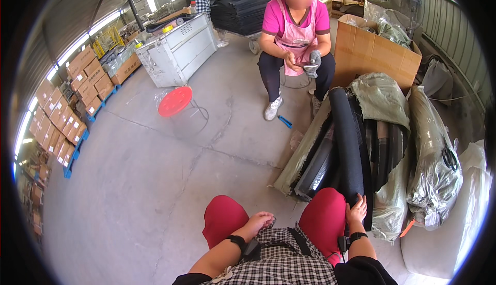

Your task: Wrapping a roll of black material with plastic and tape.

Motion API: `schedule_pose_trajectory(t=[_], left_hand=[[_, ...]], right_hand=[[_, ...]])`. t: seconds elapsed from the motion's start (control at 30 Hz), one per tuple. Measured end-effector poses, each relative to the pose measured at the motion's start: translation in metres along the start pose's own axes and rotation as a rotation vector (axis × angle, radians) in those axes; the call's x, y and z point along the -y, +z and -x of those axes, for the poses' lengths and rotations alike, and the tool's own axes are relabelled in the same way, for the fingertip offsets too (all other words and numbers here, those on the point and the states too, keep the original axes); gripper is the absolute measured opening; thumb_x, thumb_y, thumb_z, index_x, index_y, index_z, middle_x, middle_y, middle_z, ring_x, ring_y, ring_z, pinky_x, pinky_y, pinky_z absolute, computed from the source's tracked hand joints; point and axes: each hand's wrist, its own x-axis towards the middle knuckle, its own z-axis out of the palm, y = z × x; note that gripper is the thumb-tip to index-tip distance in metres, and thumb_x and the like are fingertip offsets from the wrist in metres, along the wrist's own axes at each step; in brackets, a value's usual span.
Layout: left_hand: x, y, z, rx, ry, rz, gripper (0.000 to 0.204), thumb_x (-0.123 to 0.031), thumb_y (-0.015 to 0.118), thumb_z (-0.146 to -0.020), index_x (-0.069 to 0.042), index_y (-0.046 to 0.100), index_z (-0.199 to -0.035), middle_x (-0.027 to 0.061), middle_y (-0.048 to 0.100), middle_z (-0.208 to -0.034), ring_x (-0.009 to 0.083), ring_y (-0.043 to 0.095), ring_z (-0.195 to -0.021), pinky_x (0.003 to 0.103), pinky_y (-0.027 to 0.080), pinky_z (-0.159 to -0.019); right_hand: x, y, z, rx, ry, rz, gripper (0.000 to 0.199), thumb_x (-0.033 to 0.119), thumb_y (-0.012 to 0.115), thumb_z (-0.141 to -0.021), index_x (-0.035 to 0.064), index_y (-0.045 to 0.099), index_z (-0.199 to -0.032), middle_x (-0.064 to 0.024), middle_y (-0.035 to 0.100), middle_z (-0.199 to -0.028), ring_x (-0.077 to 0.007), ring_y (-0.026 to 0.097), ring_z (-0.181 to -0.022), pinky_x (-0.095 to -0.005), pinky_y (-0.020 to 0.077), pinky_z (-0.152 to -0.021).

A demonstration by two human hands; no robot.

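Long black roll (347,140) right of center in the frame, poking up at a tilt out of an opened greenish woven sack (382,99). Right hand (356,210) on its lower end, fingers laid along the side, can't tell if actually gripping. Left hand (258,222) well apart from that, down at bottom center over the lap, fingers kinda curled, can't tell if wrapped around anything. More dark rolls (382,145) in the same sack. Just to the right, a plastic-wrapped bundle (426,135) with black-handled scissors (450,158) on it. Blue tool (284,121) on the floor (170,181) near center. At top center, a seated person in a pink apron (297,32) beside a big cardboard box (377,47). Red stool (175,101) left of center, pale grey cabinet (178,55) behind. Far left, stacked cartons (54,114) on blue pallets (76,153).
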Motion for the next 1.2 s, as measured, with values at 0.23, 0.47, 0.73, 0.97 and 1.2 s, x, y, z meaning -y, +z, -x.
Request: schedule_pose_trajectory(t=[0.23,0.47,0.73,0.97,1.2], left_hand=[[-0.0033,0.0013,0.0029,0.001,-0.002,-0.008,0.014,-0.013,0.053,-0.083,-0.006,0.057,-0.094,0.0034,0.061,-0.088,0.0087,0.055,-0.077,0.021,0.043,-0.068],[-0.0018,0.0002,0.0016,-0.007,0.002,0.0,0.015,-0.013,0.053,-0.082,-0.006,0.057,-0.095,0.0036,0.061,-0.087,0.0095,0.056,-0.077,0.021,0.043,-0.069],[0.0016,-0.0024,-0.0012,-0.002,0.003,-0.01,0.015,-0.015,0.053,-0.082,-0.007,0.057,-0.095,0.0035,0.061,-0.088,0.0097,0.055,-0.078,0.022,0.043,-0.069],[-0.0006,-0.0006,-0.0004,-0.005,-0.002,-0.019,0.015,-0.016,0.053,-0.082,-0.007,0.057,-0.095,0.0035,0.061,-0.089,0.0094,0.055,-0.079,0.021,0.042,-0.069],[0.0009,-0.001,-0.0016,-0.012,-0.007,-0.025,0.016,-0.015,0.052,-0.083,-0.006,0.057,-0.095,0.0041,0.061,-0.09,0.0094,0.055,-0.079,0.022,0.043,-0.069]], right_hand=[[0.0019,-0.0018,0.0003,0.012,0.011,0.0,0.068,0.028,0.064,-0.072,0.0234,0.025,-0.128,-0.0085,0.02,-0.138,-0.0314,0.024,-0.125,-0.0464,0.0251,-0.099],[0.0008,-0.0004,0.0002,0.002,0.002,-0.007,0.068,0.028,0.064,-0.072,0.0233,0.026,-0.128,-0.0084,0.021,-0.138,-0.031,0.024,-0.126,-0.0458,0.0247,-0.1],[0.0034,-0.003,0.0009,0.01,0.008,-0.013,0.067,0.029,0.063,-0.071,0.0232,0.026,-0.128,-0.0088,0.021,-0.138,-0.0312,0.024,-0.125,-0.0456,0.0245,-0.1],[-0.001,0.001,-0.0017,0.01,0.007,-0.002,0.069,0.029,0.063,-0.071,0.0239,0.025,-0.128,-0.0087,0.021,-0.138,-0.0314,0.024,-0.125,-0.0459,0.0243,-0.1],[-0.0003,0.0015,-0.0019,0.016,0.002,-0.004,0.069,0.029,0.064,-0.071,0.0236,0.025,-0.128,-0.0085,0.02,-0.138,-0.0312,0.023,-0.126,-0.0455,0.0239,-0.1]])
